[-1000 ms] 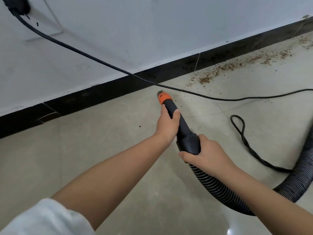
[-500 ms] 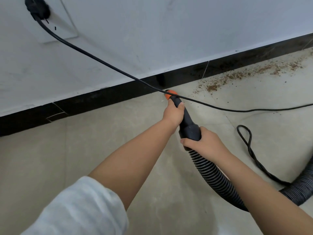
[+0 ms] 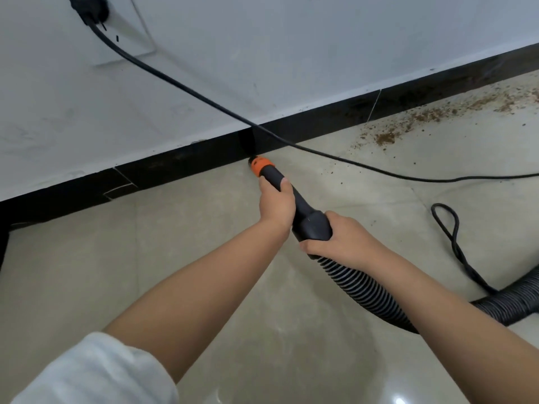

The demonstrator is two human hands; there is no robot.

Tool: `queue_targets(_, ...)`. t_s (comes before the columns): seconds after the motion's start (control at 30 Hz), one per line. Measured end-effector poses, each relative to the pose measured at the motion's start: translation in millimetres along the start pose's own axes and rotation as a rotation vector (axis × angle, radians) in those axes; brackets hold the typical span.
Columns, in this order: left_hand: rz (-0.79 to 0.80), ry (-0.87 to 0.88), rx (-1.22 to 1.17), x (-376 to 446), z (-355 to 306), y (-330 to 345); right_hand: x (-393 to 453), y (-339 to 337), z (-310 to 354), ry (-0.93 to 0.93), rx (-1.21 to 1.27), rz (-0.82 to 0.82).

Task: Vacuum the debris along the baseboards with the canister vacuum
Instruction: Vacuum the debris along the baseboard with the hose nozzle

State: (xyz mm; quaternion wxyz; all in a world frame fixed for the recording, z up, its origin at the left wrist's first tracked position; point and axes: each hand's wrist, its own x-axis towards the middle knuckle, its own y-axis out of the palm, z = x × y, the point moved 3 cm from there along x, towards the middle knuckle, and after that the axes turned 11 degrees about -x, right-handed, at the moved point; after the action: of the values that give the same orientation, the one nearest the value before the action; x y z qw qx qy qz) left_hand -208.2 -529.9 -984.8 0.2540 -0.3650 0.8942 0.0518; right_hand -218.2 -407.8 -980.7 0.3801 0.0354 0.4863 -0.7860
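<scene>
Pale glossy floor tiles (image 3: 204,272) fill the lower frame and meet a white wall (image 3: 291,53) along a black baseboard (image 3: 180,164) that runs diagonally from the left edge up to the upper right. At centre frame the orange-collared tip of the black vacuum nozzle (image 3: 280,182) is pointed right into the joint where baseboard meets floor, seemingly so suction reaches the corner line where grit collects; whether the tip actually touches the baseboard cannot be told

Both hands are wrapped around the nozzle. The left hand (image 3: 277,204) grips the slim forward part just behind the orange collar, fingers curled round it, which looks like the steering grip for aiming the tip. The right hand (image 3: 342,236) clasps the thicker rear end where the ribbed hose (image 3: 379,295) joins, probably carrying the hose's weight and pushing. The hose trails down and off to the right edge, presumably to the canister, which is out of view

A black power cord (image 3: 204,97) drops from a plug (image 3: 87,8) in a wall socket at the upper left, crosses in front of the baseboard just above the nozzle tip and runs out to the right edge; a looped stretch of cord (image 3: 449,228) lies on the floor at right. The cord hangs close enough to the tip that it could snag as the nozzle travels

Brown debris (image 3: 431,115) is scattered along the baseboard in the upper right, well apart from the tip, so most of the job appears to lie that way, to the right along the wall
</scene>
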Motion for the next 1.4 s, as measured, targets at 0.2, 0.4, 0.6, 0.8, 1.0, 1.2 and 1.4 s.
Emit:
queue_targets(0.2,0.029,-0.056,-0.036,-29,14,-5,-28,0,-9,-0.025,0.012,0.033)
queue_targets(0.4,0.057,-0.106,-0.079,-46,20,0,-51,-12,-11,-0.05,0.026,0.107)
queue_targets(0.6,0.118,-0.187,-0.121,-62,26,16,-75,-30,-26,0.006,0.084,0.156)
queue_targets(0.8,0.142,-0.171,-0.153,-79,33,36,-92,-42,-44,0.023,0.149,0.197)
queue_targets(1.0,0.187,-0.14,-0.116,-74,38,35,-94,-34,-45,0.054,0.089,0.163)
queue_targets(1.2,0.324,-0.094,-0.082,-43,22,37,-78,-15,-37,0.149,-0.058,-0.135)
queue_targets(1.4,0.329,-0.066,0.039,-19,8,52,-53,-6,-36,0.24,-0.013,-0.224)
